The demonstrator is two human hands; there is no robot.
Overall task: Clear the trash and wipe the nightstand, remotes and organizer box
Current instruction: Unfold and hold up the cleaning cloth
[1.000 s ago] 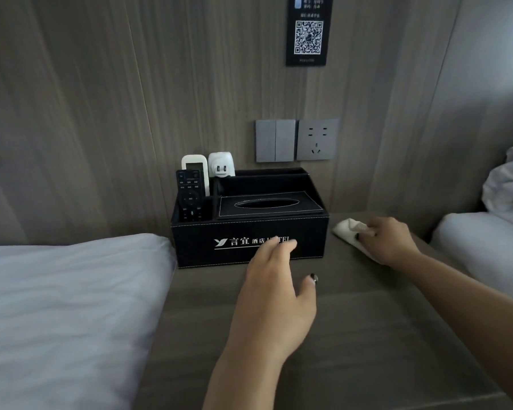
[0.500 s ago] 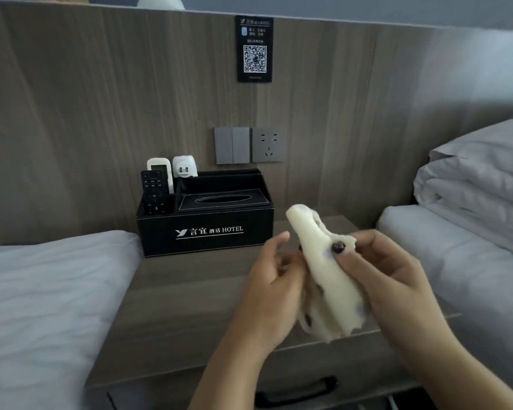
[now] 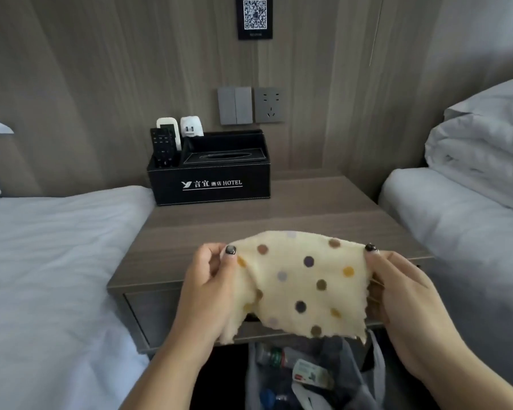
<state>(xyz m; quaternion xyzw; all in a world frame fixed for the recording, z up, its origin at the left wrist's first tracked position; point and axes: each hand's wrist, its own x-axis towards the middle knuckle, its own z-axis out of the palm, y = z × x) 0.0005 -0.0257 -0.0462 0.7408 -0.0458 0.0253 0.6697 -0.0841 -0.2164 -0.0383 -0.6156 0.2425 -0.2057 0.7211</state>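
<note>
Cream dotted cloth (image 3: 302,279) stretched between left hand (image 3: 211,279) and right hand (image 3: 397,285), both pinching edges, above nightstand (image 3: 293,214).

I see a cream cloth (image 3: 302,279) at lower centre, dotted brown, purple and yellow. The organizer box (image 3: 209,180) is black with white lettering, holding 1 black remote (image 3: 163,146) and 1 white remote (image 3: 170,127). The table (image 3: 279,217) is grey-brown woodgrain.

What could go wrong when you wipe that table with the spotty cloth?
Wiping near the organizer box could knock it, and the remotes standing upright inside might tip out. Both hands pinch the cloth above the open trash bag, so it could land in the trash if dropped.
</note>
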